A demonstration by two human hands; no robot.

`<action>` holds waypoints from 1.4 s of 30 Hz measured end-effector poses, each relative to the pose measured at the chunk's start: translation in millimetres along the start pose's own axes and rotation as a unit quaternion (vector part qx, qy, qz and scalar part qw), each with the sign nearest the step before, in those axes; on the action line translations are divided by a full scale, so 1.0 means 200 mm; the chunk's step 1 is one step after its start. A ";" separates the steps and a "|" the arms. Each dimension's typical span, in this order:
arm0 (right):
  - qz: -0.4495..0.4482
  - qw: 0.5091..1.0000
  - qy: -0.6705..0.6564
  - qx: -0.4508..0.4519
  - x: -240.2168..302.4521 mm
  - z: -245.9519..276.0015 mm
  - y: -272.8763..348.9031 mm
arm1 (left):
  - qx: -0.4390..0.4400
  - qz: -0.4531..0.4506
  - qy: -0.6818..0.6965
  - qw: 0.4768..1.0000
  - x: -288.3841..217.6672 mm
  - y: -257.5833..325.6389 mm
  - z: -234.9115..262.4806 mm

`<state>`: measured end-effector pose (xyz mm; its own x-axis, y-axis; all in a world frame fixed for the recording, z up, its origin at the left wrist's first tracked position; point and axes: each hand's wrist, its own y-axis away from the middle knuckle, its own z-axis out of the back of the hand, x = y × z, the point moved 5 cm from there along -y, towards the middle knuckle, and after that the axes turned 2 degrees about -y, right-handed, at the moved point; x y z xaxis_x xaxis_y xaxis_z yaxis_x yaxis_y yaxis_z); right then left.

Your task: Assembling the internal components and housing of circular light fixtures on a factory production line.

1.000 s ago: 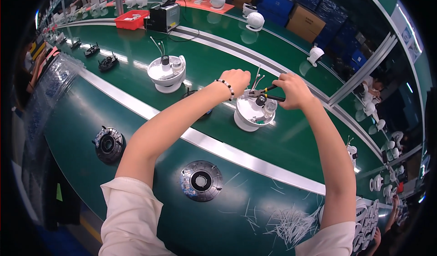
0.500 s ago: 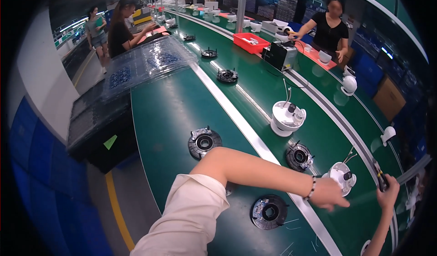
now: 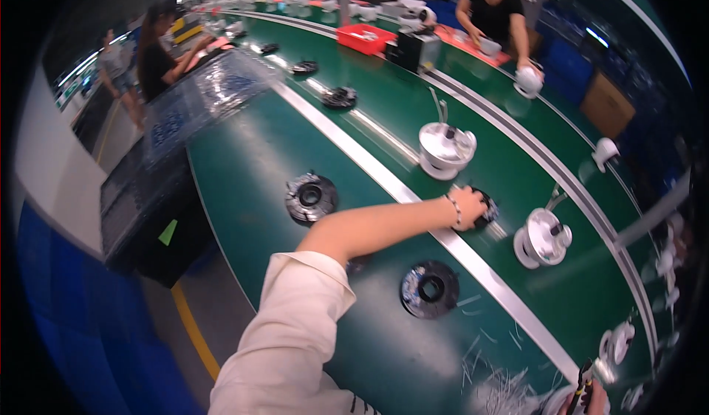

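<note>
My left hand [image 3: 467, 207] is closed over a round black base part [image 3: 484, 213] on the green belt, its fingers hiding much of it. Low at the right, my right hand [image 3: 597, 400] grips cutting pliers [image 3: 585, 379] with dark handles and yellow marks. Two white round housings stand near my left hand: one housing [image 3: 446, 149] with wires sticking up beyond it, another [image 3: 543, 239] to its right. On the near side of the pale strip lie a black disc part [image 3: 430, 289] with a circuit board and a second black disc [image 3: 312, 198].
White clippings [image 3: 506, 393] are heaped at the lower edge. Plastic-wrapped trays [image 3: 214, 94] stand left of the belt. Farther off are a red bin [image 3: 366, 38], a black box device [image 3: 413, 52] and a co-worker [image 3: 491, 9] touching a white housing [image 3: 528, 83]. Another person sits at the left.
My left hand has moved left and back from beside the white housing onto the black base part. The right hand with the pliers has dropped toward the lower edge. The whole view has shifted.
</note>
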<state>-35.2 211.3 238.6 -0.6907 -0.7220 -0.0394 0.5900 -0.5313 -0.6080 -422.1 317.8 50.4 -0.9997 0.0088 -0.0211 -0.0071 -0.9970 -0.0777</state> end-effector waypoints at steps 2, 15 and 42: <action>-0.036 0.999 -0.007 -0.003 -0.05 0.02 0.12 | -0.045 -0.013 -0.040 0.998 0.00 -0.03 -0.02; -0.104 0.995 0.002 -0.003 -0.20 0.08 0.36 | -0.191 0.291 -0.105 0.932 0.62 1.18 0.53; 0.314 0.944 0.055 0.086 0.43 -1.38 -1.51 | -0.155 0.032 -0.042 0.987 0.42 -0.13 0.27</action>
<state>-388.0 431.1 200.3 -0.2163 -0.8729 -0.4373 0.9502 -0.0853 -0.2997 -506.7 339.8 104.0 -0.9963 -0.0720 0.0462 0.0491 -0.9236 -0.3802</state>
